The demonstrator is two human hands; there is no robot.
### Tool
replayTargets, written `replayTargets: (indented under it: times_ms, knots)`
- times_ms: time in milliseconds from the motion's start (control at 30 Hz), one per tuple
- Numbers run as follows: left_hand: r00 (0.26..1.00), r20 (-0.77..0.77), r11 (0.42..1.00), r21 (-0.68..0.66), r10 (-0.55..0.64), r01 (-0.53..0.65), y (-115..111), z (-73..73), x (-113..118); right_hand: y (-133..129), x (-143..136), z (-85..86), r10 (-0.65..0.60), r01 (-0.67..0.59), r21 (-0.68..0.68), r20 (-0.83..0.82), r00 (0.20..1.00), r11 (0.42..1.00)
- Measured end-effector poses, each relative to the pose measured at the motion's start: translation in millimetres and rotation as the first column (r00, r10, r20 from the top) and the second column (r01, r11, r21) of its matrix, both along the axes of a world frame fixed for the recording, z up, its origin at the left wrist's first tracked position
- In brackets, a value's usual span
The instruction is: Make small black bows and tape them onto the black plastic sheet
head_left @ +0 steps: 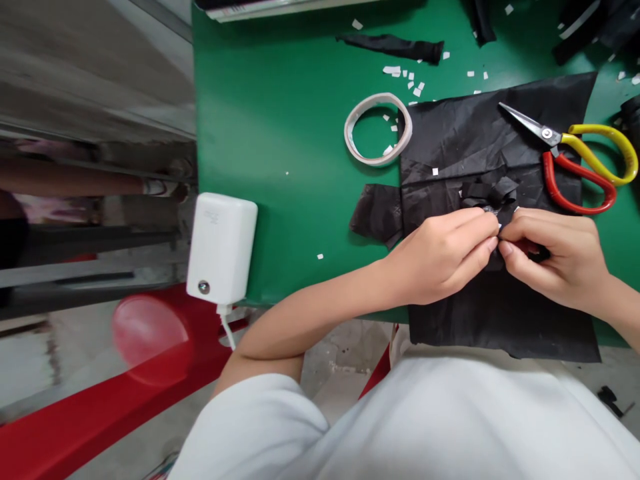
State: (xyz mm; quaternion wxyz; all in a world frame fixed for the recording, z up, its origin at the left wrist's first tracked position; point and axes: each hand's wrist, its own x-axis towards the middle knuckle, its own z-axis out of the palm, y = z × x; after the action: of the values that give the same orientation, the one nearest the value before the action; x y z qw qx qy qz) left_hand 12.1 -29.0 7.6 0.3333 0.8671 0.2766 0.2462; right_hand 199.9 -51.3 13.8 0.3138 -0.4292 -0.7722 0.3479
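Observation:
My left hand and my right hand meet at their fingertips, thumbs and forefingers pinched together. Between them is a narrow black strip with a tiny white bit at its edge; much of it is hidden by the fingers. More black strips lie looped just beyond the fingers. Beneath both hands spreads a creased black sheet, its near edge overhanging the table. Scissors with one yellow and one red handle rest partly opened on the sheet, beyond my right hand.
A roll of white tape lies flat on the green table. Small white scraps and a black fabric piece are scattered behind it. At the left edge sits a white power bank with a cable, near a red chair.

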Motion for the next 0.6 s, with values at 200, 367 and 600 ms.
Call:
replayTargets:
  times_ms: [200, 367, 600]
  knots:
    - [0.999, 0.025, 0.999, -0.026, -0.022, 0.022, 1.4, -1.9, -0.2, -0.6, 1.0, -0.1, 0.000, 0.000, 0.001, -0.012, 1.000, 1.000]
    - [0.999, 0.048, 0.997, -0.077, -0.019, 0.023, 1.3, 0.0, -0.8, -0.5, 2.1, 0.5, 0.005, -0.006, -0.022, -0.036, 0.999, 1.000]
    - [0.997, 0.077, 0.995, -0.098, -0.025, 0.032, 2.1, -0.9, 0.1, -0.7, 1.8, 0.1, 0.005, -0.005, -0.016, -0.042, 0.999, 1.000]
